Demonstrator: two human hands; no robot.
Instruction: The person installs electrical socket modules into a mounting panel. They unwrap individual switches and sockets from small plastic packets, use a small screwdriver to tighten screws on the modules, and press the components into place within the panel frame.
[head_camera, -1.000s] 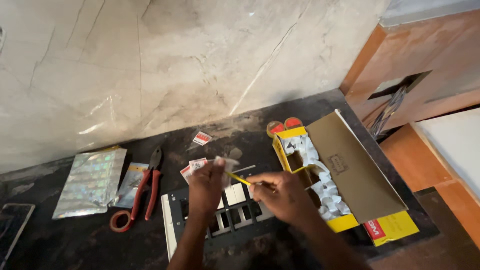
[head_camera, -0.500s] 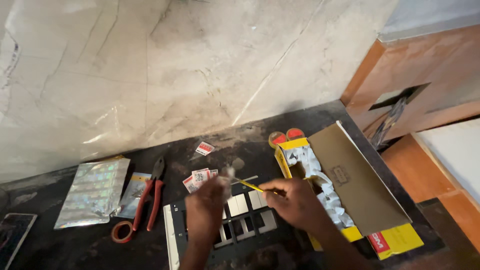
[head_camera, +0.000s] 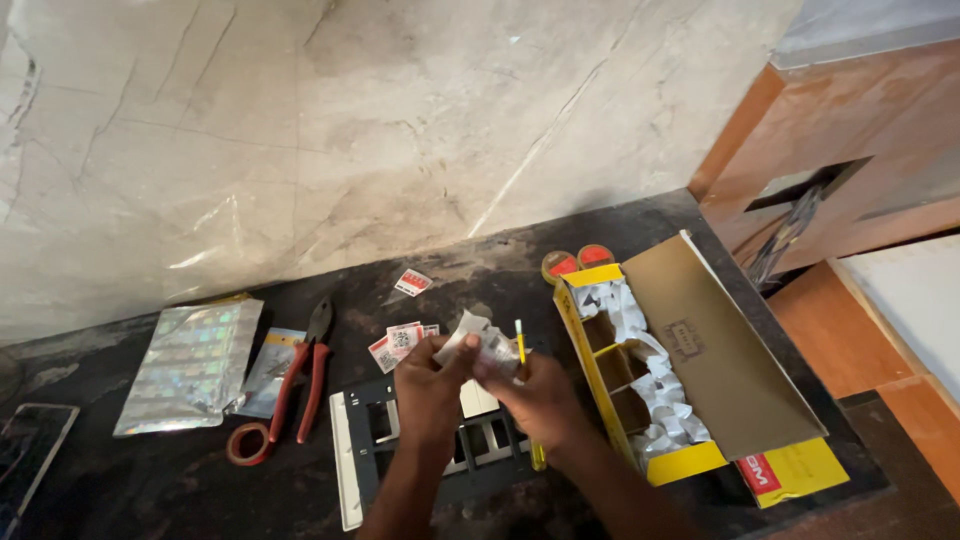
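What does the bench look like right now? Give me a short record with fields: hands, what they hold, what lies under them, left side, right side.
left hand: grips a small white wrapped piece from the left
right hand: pinches the same piece, with a thin yellow-handled tool sticking up beside the fingers
under the hands: dark switch frame flat on the black counter
left side: red-handled pliers, red tape roll, shiny foil packet
right side: open yellow box with paper-wrapped parts in cardboard compartments
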